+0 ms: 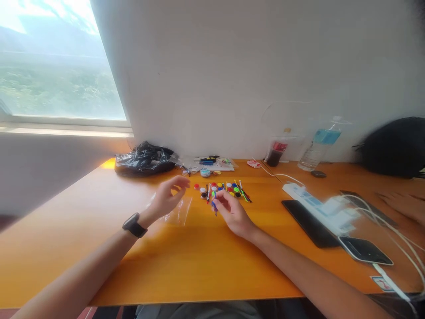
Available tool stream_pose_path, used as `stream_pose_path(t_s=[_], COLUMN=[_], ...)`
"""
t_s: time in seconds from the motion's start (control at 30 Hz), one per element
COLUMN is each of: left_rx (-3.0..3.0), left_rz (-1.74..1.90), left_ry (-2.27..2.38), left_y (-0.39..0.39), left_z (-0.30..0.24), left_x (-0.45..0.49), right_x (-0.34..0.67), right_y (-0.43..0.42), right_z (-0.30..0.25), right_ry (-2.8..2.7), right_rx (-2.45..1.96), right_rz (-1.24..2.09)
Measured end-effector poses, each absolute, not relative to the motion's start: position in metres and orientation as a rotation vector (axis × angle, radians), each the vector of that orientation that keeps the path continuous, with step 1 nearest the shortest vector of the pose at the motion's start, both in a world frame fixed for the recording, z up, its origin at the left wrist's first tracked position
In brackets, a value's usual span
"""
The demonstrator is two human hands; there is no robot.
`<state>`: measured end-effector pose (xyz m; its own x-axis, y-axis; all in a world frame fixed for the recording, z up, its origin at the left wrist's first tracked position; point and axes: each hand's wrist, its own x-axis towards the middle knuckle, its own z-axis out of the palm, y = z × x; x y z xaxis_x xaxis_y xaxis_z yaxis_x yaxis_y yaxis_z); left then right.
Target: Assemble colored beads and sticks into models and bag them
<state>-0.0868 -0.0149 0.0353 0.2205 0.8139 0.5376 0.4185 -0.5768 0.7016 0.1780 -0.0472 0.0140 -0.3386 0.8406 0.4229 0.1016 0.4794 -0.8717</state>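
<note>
My right hand [236, 215] pinches a small blue and green plastic piece [214, 204] over the table; its exact kind is too small to make out. My left hand [168, 196], with a black watch [134, 225] on the wrist, is raised with curved fingers apart and nothing between them. Beneath it lies a clear plastic bag [181, 212]. Just beyond both hands is a cluster of round coloured pieces [219, 185] in red, white, blue, yellow, green and black. Thin coloured sticks [244, 191] lie at the cluster's right side, and my right hand partly hides the group.
A black plastic bag [146, 159] and a white sheet [226, 165] with small tools lie by the wall. To the right are a power strip [299, 193], cables, phones [365, 250], a water bottle [315, 148] and a drink pouch [275, 155]. Another person's hand [403, 204] rests at far right.
</note>
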Motion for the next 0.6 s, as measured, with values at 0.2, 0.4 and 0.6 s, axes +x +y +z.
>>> stream_pose_path(t_s=[0.2,0.4,0.6], left_rx=[2.487,2.566,2.625], left_rz=[0.84,0.735,0.698], left_ry=[1.297,1.081,0.85], left_y=[0.006,-0.004,-0.012], left_z=[0.026,0.025,0.02], left_x=[-0.116,-0.099,-0.087], right_x=[0.178,0.178,0.181], right_y=[-0.049,-0.052,-0.054], right_z=[0.016,0.019,0.025], right_ry=[-1.762,-1.837,-1.722], right_rx=[-0.833,-0.829,-0.948], right_rz=[0.973,0.997,1.097])
